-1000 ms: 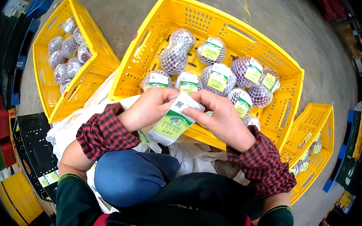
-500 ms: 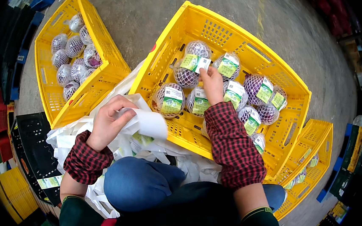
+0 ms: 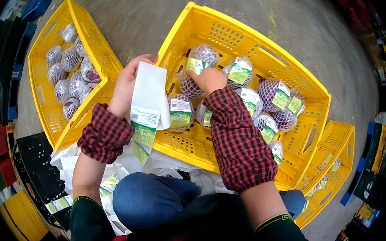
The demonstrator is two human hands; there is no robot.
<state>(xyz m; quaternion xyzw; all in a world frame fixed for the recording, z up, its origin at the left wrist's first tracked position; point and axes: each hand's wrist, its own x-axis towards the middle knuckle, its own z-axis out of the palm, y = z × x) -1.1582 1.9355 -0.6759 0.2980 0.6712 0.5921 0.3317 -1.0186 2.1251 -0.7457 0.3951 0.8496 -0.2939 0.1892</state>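
In my left hand [image 3: 125, 88] is a strip of labels [image 3: 149, 85], gripped near its upper end. Its white side shows at the top, and printed white and green labels hang below. My right hand [image 3: 209, 79] is inside the large yellow crate [image 3: 259, 51], fingers bent close together over a green-and-white label [image 3: 196, 65]. That label lies across a net-wrapped red cabbage [image 3: 204, 53] at the back left; the hand covers the label's right end. Another cabbage [image 3: 190, 85] sits just below this hand. Several labelled cabbages [image 3: 274, 93] fill the crate's middle and right.
A second yellow crate [image 3: 102, 38] at the left holds several netted cabbages without visible labels. Another yellow crate [image 3: 333, 177] stands at the right. White backing paper [image 3: 69, 160] is heaped by my knees, beside a black crate [image 3: 36, 153].
My right hand has moved left and pressed down over the label it pinched by the end. My left hand has risen, lifting the label strip upright beside the crate.
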